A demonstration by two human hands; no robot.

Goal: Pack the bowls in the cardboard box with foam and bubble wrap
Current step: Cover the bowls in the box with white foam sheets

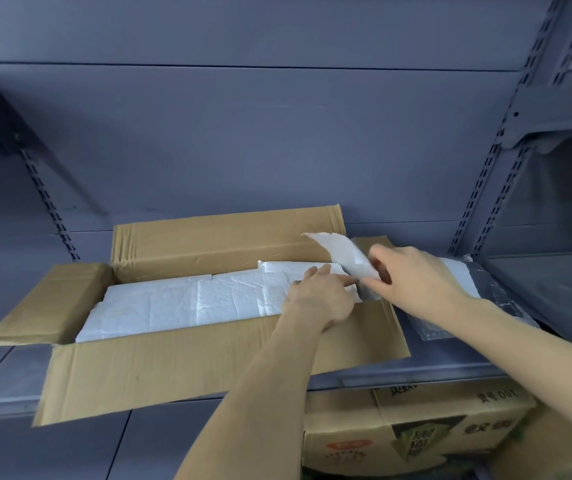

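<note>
- An open cardboard box [180, 355] sits on a grey metal shelf [433, 367], its four flaps folded outward; the near flap hangs over the shelf's front edge.
- White foam [187, 303] fills the box from end to end and covers whatever lies beneath, so no bowls can be seen.
- The foam lies in several flat, overlapping sheets with creased surfaces.
- The left hand [319, 299] reaches over the near flap and rests palm down on the foam at the box's right end, fingers spread slightly and pointing right, pressing flat rather than gripping.
- The right hand [416, 275] comes in from the right, above the box's right end.
- Its fingers are pinched together on a loose foam piece [343, 254], which stands tilted, its torn upper edge rising toward the back flap.
- The lower end of that piece meets the left fingertips [350, 280].
- Behind the right wrist, another white foam slab [464, 275] lies on the shelf just beside the box.
- Clear plastic wrap [499, 306] lies on the shelf to the right of that slab, partly hidden by the right forearm.
- Below the shelf, at lower right, stands a printed carton [416, 434] with dark lettering and a green picture.
</note>
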